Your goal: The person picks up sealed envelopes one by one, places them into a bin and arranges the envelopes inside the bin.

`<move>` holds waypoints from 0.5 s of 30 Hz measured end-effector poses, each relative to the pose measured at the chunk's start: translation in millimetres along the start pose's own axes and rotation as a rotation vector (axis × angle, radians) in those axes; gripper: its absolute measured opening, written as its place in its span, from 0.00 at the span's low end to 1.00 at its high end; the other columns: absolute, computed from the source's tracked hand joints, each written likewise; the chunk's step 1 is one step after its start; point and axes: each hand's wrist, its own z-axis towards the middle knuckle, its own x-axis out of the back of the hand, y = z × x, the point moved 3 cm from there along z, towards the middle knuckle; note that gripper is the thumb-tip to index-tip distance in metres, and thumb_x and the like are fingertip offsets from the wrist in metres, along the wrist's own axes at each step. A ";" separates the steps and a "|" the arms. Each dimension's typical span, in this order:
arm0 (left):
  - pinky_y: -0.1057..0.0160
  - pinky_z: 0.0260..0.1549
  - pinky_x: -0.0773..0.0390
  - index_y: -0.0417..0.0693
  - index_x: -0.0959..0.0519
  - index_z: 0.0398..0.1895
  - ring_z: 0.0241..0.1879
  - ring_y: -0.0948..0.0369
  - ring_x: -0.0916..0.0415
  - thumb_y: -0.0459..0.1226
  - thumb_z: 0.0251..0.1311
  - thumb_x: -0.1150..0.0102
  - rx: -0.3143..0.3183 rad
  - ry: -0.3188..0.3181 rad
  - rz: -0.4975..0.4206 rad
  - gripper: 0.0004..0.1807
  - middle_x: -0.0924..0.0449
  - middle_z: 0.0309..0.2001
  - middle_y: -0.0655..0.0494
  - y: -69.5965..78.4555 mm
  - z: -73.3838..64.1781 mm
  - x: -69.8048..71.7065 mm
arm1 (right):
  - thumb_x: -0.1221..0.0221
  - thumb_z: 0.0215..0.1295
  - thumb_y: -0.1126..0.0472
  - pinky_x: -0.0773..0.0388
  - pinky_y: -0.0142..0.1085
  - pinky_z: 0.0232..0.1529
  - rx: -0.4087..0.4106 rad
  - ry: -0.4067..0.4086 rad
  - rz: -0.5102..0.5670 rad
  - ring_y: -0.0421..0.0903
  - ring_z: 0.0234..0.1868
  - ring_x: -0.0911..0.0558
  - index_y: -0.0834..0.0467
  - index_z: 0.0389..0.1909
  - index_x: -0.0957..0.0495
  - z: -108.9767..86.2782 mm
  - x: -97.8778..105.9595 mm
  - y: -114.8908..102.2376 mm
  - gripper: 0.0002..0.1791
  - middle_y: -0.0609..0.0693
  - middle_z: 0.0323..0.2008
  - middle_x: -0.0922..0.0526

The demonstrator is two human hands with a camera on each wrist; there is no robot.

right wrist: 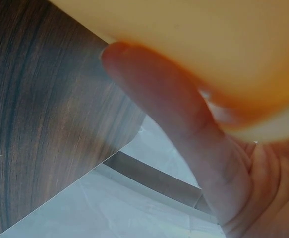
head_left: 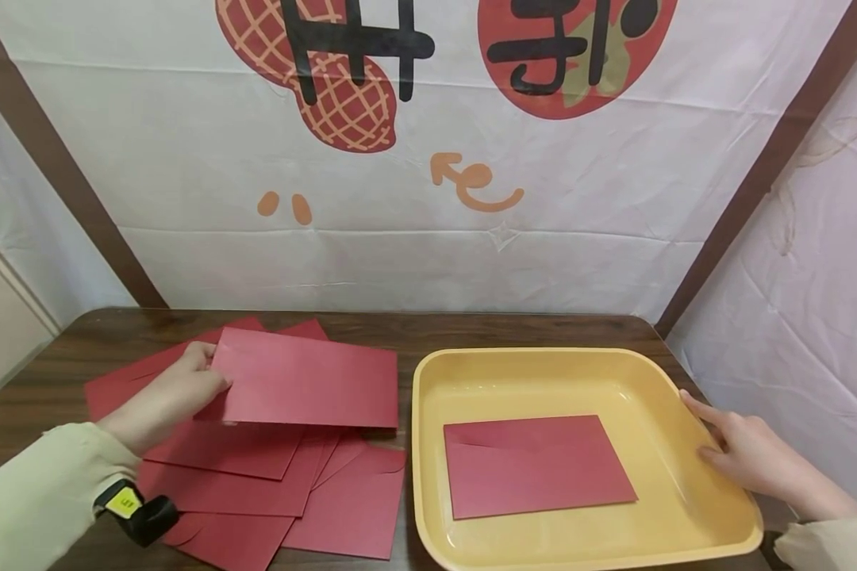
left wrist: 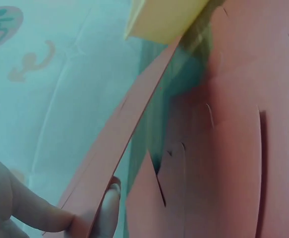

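My left hand (head_left: pixel 186 388) pinches a red envelope (head_left: pixel 310 381) by its left end, thumb on one face and fingers on the other. The envelope is raised and tilted over a spread of red envelopes (head_left: pixel 236 480) on the table. In the left wrist view, the held envelope (left wrist: pixel 129 114) appears nearly edge-on. On the right, my right hand (head_left: pixel 750 452) grips the right rim of a yellow tray (head_left: pixel 543 361). One finger (right wrist: pixel 159 94) runs along the tray's outer wall in the right wrist view. Another red envelope (head_left: pixel 536 468) lies flat inside the tray.
Dark wood-grain table (head_left: pixel 371 329) under everything; its right edge lies close to the tray. Behind it hangs a white printed cloth (head_left: pixel 400 262), with another white sheet (head_left: pixel 800 262) to the right. A black band with a yellow label (head_left: pixel 124 501) is on the left wrist.
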 end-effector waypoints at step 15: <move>0.43 0.54 0.37 0.22 0.65 0.66 0.60 0.36 0.45 0.33 0.68 0.68 0.004 0.070 -0.088 0.32 0.46 0.56 0.24 22.2 -4.7 -3.3 | 0.36 0.49 0.68 0.38 0.30 0.20 -0.013 -0.006 -0.010 0.33 0.16 0.39 0.73 0.62 0.34 0.1 1.0 -2.1 0.36 0.40 0.15 0.33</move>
